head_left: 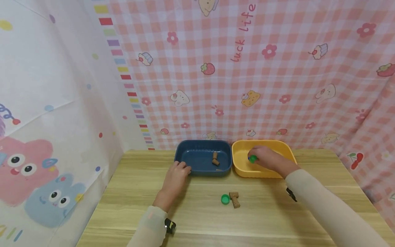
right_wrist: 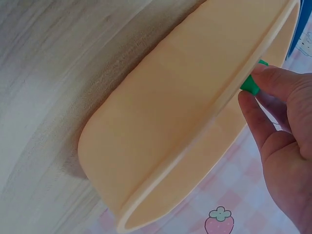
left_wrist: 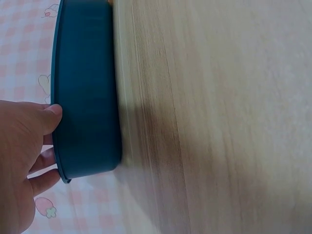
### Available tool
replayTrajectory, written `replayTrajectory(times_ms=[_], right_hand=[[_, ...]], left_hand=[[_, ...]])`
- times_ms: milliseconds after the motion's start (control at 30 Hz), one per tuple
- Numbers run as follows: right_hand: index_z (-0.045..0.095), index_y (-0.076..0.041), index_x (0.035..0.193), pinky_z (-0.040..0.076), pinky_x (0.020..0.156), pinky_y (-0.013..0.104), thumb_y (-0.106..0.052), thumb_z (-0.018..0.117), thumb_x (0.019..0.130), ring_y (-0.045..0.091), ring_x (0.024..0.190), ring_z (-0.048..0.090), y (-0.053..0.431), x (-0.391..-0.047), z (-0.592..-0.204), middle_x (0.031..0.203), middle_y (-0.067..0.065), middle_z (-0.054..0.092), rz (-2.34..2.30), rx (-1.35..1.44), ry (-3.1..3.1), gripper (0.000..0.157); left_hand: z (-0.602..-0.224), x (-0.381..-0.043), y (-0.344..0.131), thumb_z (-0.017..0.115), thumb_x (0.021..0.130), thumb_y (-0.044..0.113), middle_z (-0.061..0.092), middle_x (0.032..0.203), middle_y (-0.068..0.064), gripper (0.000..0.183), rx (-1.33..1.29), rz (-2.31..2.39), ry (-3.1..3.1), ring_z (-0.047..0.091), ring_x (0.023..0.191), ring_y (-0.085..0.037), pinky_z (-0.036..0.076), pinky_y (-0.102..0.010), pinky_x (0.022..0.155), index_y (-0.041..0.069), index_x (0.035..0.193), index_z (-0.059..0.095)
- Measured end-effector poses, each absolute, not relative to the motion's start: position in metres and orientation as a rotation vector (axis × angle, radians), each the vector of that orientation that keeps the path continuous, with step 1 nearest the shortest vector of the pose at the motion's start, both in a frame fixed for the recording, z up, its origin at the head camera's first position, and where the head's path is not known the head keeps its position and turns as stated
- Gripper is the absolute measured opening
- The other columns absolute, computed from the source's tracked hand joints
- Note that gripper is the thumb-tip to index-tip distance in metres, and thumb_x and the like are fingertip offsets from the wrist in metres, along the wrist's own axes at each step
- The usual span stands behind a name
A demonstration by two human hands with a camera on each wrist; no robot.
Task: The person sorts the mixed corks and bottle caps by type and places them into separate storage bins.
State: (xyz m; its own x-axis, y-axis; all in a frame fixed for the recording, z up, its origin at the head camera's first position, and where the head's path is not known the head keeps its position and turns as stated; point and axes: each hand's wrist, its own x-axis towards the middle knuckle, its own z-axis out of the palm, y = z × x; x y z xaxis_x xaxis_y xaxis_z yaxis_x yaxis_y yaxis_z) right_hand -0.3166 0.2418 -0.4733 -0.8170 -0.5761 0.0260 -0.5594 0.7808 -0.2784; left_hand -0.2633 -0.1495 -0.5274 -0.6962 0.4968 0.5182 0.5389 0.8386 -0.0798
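My right hand (head_left: 264,157) is over the yellow bin (head_left: 291,159), pinching a green bottle cap (right_wrist: 250,86) between thumb and fingers near the bin's rim. A sliver of blue shows just beside that cap in the head view. At the front left corner of the blue bin (head_left: 203,174), my left hand (head_left: 176,176) holds the rim, its thumb (left_wrist: 54,113) outside the wall and its other fingers behind the edge. Two brown corks (head_left: 215,159) lie inside the blue bin, toward its right side.
On the wooden table (head_left: 197,223), in front of the bins, lie another green cap (head_left: 225,199) and two more corks (head_left: 235,200) touching each other. The bins stand side by side against a pink checked cloth (head_left: 197,113). Another printed cloth (head_left: 61,103) hangs at the left.
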Motion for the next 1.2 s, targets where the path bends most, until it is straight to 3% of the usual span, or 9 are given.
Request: replayTrajectory(times_ms=[533,867,1200], right_hand=[[0.074,-0.002,0.115,0.057,0.093,0.044,-0.003,0.078,0.089,0.022,0.091,0.063,0.238,-0.326,-0.472,0.108,0.012,0.073,-0.307,-0.858,2.780,0.027],[0.074,0.000,0.115,0.058,0.092,0.045,-0.001,0.076,0.089,0.028,0.099,0.070,0.245,-0.329,-0.470,0.111,0.014,0.075,-0.281,-0.913,2.791,0.025],[0.069,0.001,0.126,0.055,0.099,0.049,-0.012,0.074,0.094,0.033,0.110,0.067,0.241,-0.320,-0.461,0.124,0.018,0.071,-0.542,-0.722,2.780,0.035]], left_hand=[[-0.527,-0.262,-0.150,0.073,0.091,0.012,0.065,0.083,-0.006,0.007,-0.749,-0.104,-2.502,0.050,0.071,-0.024,0.046,-0.035,0.069,0.012,0.092,0.080],[-0.526,-0.262,-0.149,0.074,0.090,0.011,0.065,0.082,-0.006,0.006,-0.743,-0.098,-2.498,0.049,0.070,-0.024,0.045,-0.035,0.069,0.013,0.090,0.079],[-0.527,-0.263,-0.150,0.073,0.091,0.012,0.065,0.082,-0.006,0.007,-0.752,-0.091,-2.499,0.050,0.070,-0.024,0.045,-0.035,0.069,0.012,0.090,0.079]])
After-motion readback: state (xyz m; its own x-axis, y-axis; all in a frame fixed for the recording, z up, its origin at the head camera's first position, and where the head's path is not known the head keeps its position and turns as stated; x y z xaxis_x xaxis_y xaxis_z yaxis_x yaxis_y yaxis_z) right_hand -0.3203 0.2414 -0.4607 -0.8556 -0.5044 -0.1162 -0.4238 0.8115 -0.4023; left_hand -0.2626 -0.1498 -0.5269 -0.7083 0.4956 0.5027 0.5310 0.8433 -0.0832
